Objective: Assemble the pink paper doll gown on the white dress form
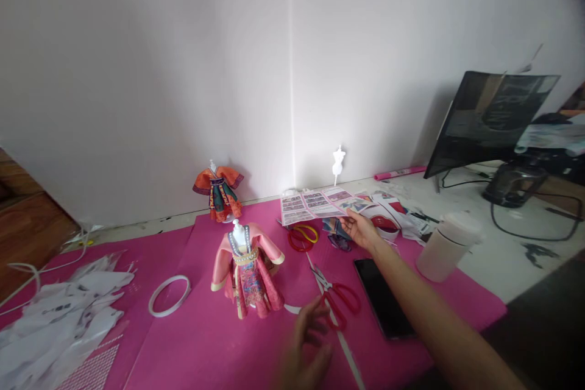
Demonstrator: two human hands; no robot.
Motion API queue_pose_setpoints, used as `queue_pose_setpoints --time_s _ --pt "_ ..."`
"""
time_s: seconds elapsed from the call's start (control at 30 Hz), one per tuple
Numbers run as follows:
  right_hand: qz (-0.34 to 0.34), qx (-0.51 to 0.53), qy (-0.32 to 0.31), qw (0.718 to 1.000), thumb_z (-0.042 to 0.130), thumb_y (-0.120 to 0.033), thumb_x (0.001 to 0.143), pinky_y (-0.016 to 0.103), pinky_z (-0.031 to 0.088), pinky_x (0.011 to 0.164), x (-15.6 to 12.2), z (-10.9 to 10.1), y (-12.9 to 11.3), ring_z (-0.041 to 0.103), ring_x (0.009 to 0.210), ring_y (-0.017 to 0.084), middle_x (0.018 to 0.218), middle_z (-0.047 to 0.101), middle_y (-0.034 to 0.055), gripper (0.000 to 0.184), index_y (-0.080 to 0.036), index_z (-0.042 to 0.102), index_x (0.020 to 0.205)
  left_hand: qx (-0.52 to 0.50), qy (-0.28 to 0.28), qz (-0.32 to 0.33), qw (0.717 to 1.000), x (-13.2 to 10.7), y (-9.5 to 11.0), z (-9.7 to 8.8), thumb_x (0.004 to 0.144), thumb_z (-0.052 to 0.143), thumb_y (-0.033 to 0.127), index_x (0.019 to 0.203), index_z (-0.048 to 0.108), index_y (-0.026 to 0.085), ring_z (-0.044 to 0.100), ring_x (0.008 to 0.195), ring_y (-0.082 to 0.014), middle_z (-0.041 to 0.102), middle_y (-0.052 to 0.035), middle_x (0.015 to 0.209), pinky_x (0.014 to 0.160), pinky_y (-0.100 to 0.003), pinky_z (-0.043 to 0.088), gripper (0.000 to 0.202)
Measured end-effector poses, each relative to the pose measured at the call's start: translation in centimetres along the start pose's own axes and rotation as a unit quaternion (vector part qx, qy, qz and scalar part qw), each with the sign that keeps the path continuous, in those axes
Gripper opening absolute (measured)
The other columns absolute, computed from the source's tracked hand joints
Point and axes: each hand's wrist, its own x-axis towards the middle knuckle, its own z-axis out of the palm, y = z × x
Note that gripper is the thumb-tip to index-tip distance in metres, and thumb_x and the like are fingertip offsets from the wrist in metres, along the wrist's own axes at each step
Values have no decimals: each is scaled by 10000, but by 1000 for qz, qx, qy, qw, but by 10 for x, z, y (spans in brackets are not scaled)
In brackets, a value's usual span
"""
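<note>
My right hand [359, 229] reaches to the back of the mat, with thumb and fingers closed on the edge of a printed instruction sheet [304, 207] with picture panels. At the front, my left hand [307, 341] is a little blurred; its fingers are loosely bent and apart, with nothing seen in them. Close by it lie red-handled scissors [340, 304]. A small dress form in a pink robe [249, 271] stands left of the scissors. Behind it is another form in an orange robe [218, 189]. Near the wall stands a bare white mannequin [337, 163].
Yellow-and-red-handled pliers or scissors [302, 236] lie below the sheet. A black phone [382, 298] and a white bottle [448, 247] are at right, a monitor [489, 122] farther back. A white tape ring [169, 296] and plastic-wrapped pieces [68, 311] lie left on the pink mat [183, 347].
</note>
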Motion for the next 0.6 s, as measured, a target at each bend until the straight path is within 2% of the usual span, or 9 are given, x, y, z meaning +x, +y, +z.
queue_pose_setpoints --time_s 0.1,0.13,0.2,0.27,0.3,0.37,0.47,0.53,0.6 --pt "21 -35 -24 999 648 -183 890 164 546 507 6 -2 -8 655 520 109 588 671 19 154 -162 601 745 -100 -85 -92 987 48 11 33 703 822 214 1151 707 225 660 991 -240 676 -143 1188 727 -265 534 462" --pt "24 -50 -30 998 634 -182 895 169 548 511 7 -3 -10 656 523 112 593 674 25 158 -160 602 742 -158 -84 -117 977 66 15 44 663 838 167 1078 725 209 666 974 -237 653 -141 1229 731 -266 537 432" --pt "24 -84 -42 995 627 -179 885 179 549 508 8 -3 -13 661 527 121 605 685 35 150 -160 603 738 -264 -72 -167 947 103 24 65 715 778 162 1074 706 210 667 971 -227 611 -122 1283 726 -279 540 369" --pt "17 -128 -51 990 645 -166 852 185 540 485 9 -2 -16 663 523 131 619 696 38 102 -159 613 756 -372 -37 -216 902 136 29 81 768 712 156 1088 679 198 673 843 -187 661 -91 1095 747 -304 540 325" --pt "10 -154 -56 986 652 -155 836 184 532 474 9 -2 -17 663 522 133 629 702 35 66 -159 620 778 -392 -28 -220 893 150 30 87 808 665 169 1114 658 208 666 786 -169 666 -65 1005 753 -312 541 308" --pt "-11 -209 -68 975 647 -131 822 185 533 492 11 -4 -21 675 554 133 678 719 31 35 -158 639 842 -416 -9 -226 881 173 29 95 874 581 214 1092 633 203 662 754 -167 654 -45 912 754 -324 546 224" --pt "-50 -305 -85 947 606 -69 837 214 574 660 17 -14 -26 716 743 135 862 749 37 185 -163 664 985 -455 20 -234 859 197 27 97 914 492 266 998 604 153 673 798 -188 646 -78 907 757 -341 559 180" --pt "-74 -382 -76 918 581 -58 873 266 578 779 25 -23 -29 710 879 145 993 738 46 231 -160 661 1064 -485 35 -232 843 206 27 93 919 466 292 993 584 136 683 870 -202 649 -110 960 778 -349 571 209" --pt "-97 -470 -45 876 590 -128 922 339 572 841 38 -33 -28 687 954 168 1076 709 59 176 -146 654 1086 -515 45 -226 826 212 28 88 914 457 306 1026 568 121 687 944 -216 652 -142 1023 798 -357 582 243"
